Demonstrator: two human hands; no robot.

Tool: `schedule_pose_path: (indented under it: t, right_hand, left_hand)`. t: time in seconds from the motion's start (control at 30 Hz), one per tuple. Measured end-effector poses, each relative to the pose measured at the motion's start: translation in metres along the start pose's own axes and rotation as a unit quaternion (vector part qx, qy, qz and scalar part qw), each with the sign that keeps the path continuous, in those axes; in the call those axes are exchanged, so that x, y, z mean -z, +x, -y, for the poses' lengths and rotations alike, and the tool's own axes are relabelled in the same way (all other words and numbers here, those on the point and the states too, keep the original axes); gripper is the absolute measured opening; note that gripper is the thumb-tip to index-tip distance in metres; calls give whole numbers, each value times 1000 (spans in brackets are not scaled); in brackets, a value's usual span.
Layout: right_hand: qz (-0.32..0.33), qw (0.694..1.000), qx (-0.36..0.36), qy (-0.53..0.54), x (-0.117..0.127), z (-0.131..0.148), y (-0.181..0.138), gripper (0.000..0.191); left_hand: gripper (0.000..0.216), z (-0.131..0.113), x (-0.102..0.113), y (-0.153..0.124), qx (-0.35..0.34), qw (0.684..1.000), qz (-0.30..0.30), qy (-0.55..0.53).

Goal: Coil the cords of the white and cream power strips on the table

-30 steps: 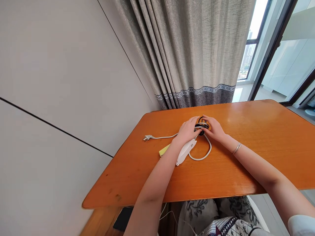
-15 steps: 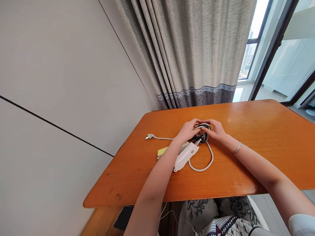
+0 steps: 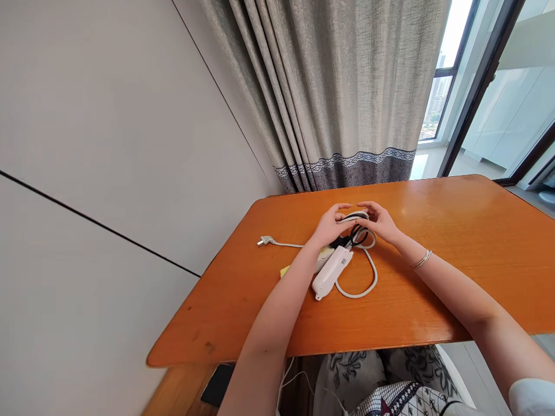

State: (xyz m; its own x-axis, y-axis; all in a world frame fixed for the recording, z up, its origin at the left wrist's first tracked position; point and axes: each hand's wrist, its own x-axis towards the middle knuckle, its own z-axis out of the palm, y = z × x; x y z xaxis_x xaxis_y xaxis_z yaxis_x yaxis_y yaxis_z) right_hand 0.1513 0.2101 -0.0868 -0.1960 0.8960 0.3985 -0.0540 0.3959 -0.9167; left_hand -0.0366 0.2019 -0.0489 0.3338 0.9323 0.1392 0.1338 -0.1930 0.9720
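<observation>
Two hands: left hand (image 3: 328, 227) and right hand (image 3: 382, 224) have fingers curled around opposite sides of the cable coil (image 3: 356, 215), likely keeping loops together.
Power strip (image 3: 332, 273): rests on the table (image 3: 437, 271), apparently for support.

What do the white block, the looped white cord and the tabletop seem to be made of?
White block: probably hard plastic, smooth with a soft sheen. White cord: likely plastic or rubber sheathing, smooth and curving freely. Tabletop: varnished wood or veneer, judging by faint grain and glossy highlights.
</observation>
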Motion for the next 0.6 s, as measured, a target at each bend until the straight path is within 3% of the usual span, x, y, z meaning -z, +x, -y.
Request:
schedule_pose_path:
  t: [0.2,0.47,0.6]
  right_hand:
    - [23,996,-89,2,9,-10,3,47]
    - [202,971,-122,-27,25,-12,1,46]
    - [145,978,-106,-107,33,-19,5,30]
  left_hand:
    - [58,2,4,2,8,997,-56,-57]
    - [53,0,13,2,17,994,-73,-75]
    - [47,-6,15,-1,4,997,-51,-53]
